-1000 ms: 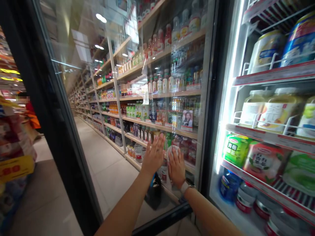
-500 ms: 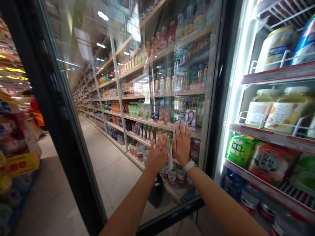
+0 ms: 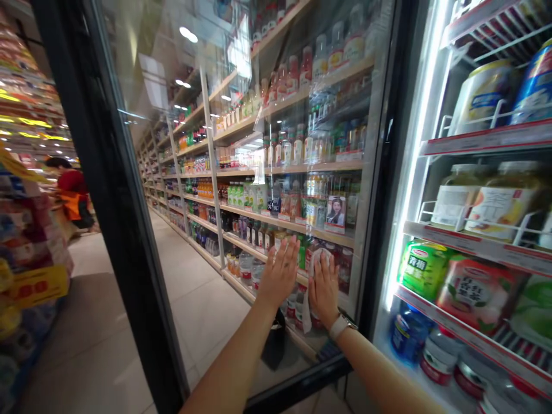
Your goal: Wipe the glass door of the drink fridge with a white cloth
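Observation:
A glass door (image 3: 172, 299) with a black frame stands open in front of me. Against its lower middle part lies my left hand (image 3: 280, 273), fingers stretched out and holding nothing. Just right of it my right hand (image 3: 325, 287) presses a white cloth (image 3: 307, 313) flat to the glass, its fingers extended over the cloth. The cloth's end hangs down between the two hands. A watch with a pale band (image 3: 340, 326) is on my right wrist.
On the right, a lit cooler holds drinks on racks with red-edged shelf strips (image 3: 474, 244). Long drink shelves show in the glass. At the far left a person in red and orange (image 3: 73, 192) bends near stacked goods, with a yellow price sign (image 3: 38, 286) nearer.
My right hand and the cloth have moved down the glass. My left hand has stayed nearly in place. The view has shifted slightly, and more of the person at the left shows.

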A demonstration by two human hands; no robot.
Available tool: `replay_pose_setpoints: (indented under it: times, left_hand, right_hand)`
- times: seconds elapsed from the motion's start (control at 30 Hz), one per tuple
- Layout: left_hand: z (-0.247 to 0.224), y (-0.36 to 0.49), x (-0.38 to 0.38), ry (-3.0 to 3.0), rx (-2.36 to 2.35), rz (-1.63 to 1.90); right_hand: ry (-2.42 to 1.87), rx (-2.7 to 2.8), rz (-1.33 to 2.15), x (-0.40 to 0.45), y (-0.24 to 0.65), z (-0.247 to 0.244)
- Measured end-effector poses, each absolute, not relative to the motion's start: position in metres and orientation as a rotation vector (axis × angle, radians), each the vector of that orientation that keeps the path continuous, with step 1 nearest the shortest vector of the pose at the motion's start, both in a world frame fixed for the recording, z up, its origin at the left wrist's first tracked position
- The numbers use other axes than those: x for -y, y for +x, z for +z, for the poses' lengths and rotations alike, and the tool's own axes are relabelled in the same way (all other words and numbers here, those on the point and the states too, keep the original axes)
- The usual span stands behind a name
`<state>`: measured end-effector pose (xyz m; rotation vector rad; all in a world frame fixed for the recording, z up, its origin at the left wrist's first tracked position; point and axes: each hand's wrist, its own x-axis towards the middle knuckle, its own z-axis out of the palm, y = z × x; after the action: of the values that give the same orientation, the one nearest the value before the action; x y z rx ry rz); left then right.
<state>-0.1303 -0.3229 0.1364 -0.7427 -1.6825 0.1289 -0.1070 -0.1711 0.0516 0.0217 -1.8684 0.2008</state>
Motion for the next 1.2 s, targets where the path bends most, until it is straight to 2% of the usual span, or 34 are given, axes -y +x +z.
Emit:
replay_pose_setpoints:
  times: [0.17, 0.27, 0.37, 0.57, 0.67, 0.77, 0.93, 1.0, 1.1, 1.2]
  left_hand:
    - [0.138, -0.129, 0.323, -0.747, 1.672, 0.127]
    - [0.138, -0.13, 0.323, -0.757, 1.686, 0.122]
    - [0.137, -0.13, 0.323, -0.767, 1.716, 0.113]
    - [0.136, -0.13, 0.323, -0.762, 1.703, 0.11]
    - [0.136, -0.13, 0.323, -0.766, 1.707, 0.105]
    - [0.136, -0.13, 0.323, -0.779, 1.729, 0.095]
    - [0.137, -0.129, 0.323, -0.765, 1.712, 0.108]
    - [0.137, -0.129, 0.323, -0.76, 1.697, 0.111]
    - [0.138, -0.127, 0.323, -0.764, 1.713, 0.098]
    - [0.138, -0.127, 0.323, -0.782, 1.748, 0.082]
  right_hand:
    - [0.057, 1.811, 0.212, 0.17, -0.112, 0.118]
    - [0.071, 1.786, 0.226, 0.17, -0.116, 0.14]
    - [0.055, 1.794, 0.23, 0.173, -0.117, 0.123]
    - [0.064, 1.843, 0.194, 0.18, -0.109, 0.029]
    - [0.058, 1.869, 0.191, 0.181, -0.105, 0.007]
    - [0.013, 1.879, 0.233, 0.176, -0.107, 0.031]
    - [-0.124, 1.778, 0.345, 0.158, -0.116, 0.125]
    - [-0.131, 1.756, 0.352, 0.152, -0.118, 0.145]
    - [-0.127, 1.757, 0.351, 0.149, -0.119, 0.137]
    - [-0.13, 1.773, 0.343, 0.149, -0.118, 0.1]
